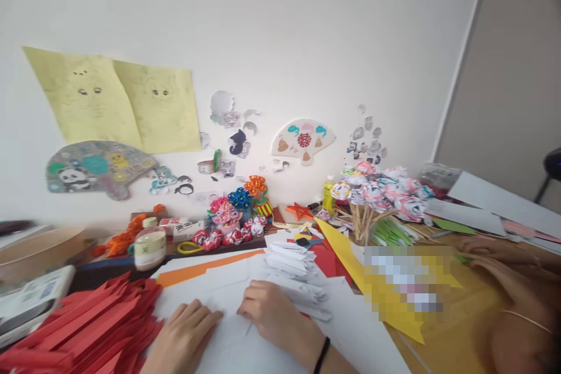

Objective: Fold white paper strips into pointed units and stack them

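- Table [464, 327], wood top bare at the right.
- White sheets [245, 339] at the front.
- Red strips [96, 321] piled on the left.
- Folded white strips [291, 272] stacked mid-table.
- Yellow sheet [342, 251] just right of them.
- Jar [149, 248] behind the red strips.

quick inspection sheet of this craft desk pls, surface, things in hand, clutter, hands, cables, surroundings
surface: table, mostly covered with paper
things in hand: white paper sheet flat under both hands; stack of folded white strips just behind
clutter: red paper strips, jar, paper flowers on sticks, yellow paper
hands: left hand and right hand pressing on the sheet; another person's hands at right
cables: nothing seen
surroundings: wall with yellow drawings and paper fans
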Demonstrator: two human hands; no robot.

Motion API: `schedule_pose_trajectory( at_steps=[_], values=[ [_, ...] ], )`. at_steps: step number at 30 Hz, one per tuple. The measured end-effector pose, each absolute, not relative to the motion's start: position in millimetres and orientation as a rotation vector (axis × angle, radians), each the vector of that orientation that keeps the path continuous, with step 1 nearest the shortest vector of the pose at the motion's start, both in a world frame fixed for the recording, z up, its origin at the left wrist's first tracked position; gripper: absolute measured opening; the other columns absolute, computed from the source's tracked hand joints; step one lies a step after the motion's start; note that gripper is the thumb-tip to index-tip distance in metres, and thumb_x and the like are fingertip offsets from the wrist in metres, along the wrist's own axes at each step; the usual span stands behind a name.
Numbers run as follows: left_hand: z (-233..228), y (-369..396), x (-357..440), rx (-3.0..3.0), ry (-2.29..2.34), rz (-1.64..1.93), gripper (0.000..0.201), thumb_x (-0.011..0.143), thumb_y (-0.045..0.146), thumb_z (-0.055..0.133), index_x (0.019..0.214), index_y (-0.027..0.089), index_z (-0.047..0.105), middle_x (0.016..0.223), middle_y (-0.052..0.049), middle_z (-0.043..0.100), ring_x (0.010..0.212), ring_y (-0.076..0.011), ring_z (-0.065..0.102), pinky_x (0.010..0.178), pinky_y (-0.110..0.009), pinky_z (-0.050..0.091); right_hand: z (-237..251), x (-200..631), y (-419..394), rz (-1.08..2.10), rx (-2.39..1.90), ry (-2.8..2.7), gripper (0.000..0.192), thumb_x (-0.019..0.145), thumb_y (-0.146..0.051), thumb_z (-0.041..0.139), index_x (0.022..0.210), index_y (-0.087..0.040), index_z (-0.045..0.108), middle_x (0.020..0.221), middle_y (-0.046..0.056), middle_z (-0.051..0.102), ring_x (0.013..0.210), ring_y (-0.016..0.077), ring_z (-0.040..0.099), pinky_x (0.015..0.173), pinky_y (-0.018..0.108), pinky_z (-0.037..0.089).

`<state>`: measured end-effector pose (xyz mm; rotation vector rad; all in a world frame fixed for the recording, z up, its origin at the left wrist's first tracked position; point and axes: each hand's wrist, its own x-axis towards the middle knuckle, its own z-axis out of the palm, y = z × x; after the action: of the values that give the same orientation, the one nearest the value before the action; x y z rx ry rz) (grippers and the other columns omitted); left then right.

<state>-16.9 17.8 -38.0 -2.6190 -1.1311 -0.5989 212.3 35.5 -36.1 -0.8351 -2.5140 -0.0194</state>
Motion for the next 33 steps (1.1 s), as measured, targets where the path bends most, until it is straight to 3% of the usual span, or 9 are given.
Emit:
schedule_pose_trajectory(
  at_steps=[3,19,23,33],
  values=[
    [-31,10,-11,-2.686,-1.161,-0.544,0.02,0.089,0.016,0.051,0.103,0.027,0.062,0.095,-0.001,0.066,0.085,-0.0184,0.056,0.073,-0.029,0.04,-43,210,40,-0.065,-0.859,-2.51,0.019,0.091,-0.018,0.051,0.08,-0.017,0.066,0.076,0.001,0.063,0.076,0.0161,0.054,0.067,0.027,0.042],
    [-22,0,-4,-2.76,-1.181,-0.494,0.025,0.096,0.018,0.036,0.099,0.02,0.061,0.084,-0.002,0.061,0.079,-0.0166,0.053,0.072,-0.028,0.041,-37,209,28,-0.358,-0.817,-2.684,0.012,0.087,-0.007,0.054,0.079,-0.014,0.058,0.081,0.002,0.059,0.078,0.0168,0.05,0.065,0.028,0.04],
    [-24,0,-4,-2.785,-1.217,-0.492,0.022,0.095,0.016,0.039,0.099,0.021,0.06,0.084,-0.002,0.06,0.081,-0.0164,0.054,0.073,-0.028,0.042,-37,208,25,-0.347,-0.883,-2.643,0.011,0.087,-0.005,0.054,0.084,-0.015,0.058,0.083,0.002,0.059,0.079,0.0164,0.051,0.066,0.028,0.041],
    [-27,0,-3,-2.773,-1.206,-0.488,0.02,0.095,0.015,0.04,0.099,0.021,0.06,0.083,-0.002,0.059,0.076,-0.016,0.051,0.068,-0.026,0.041,-37,204,23,-0.538,-0.787,-2.708,0.013,0.082,-0.003,0.059,0.074,-0.014,0.057,0.075,0.002,0.057,0.073,0.0174,0.048,0.059,0.029,0.037]
  ],
)
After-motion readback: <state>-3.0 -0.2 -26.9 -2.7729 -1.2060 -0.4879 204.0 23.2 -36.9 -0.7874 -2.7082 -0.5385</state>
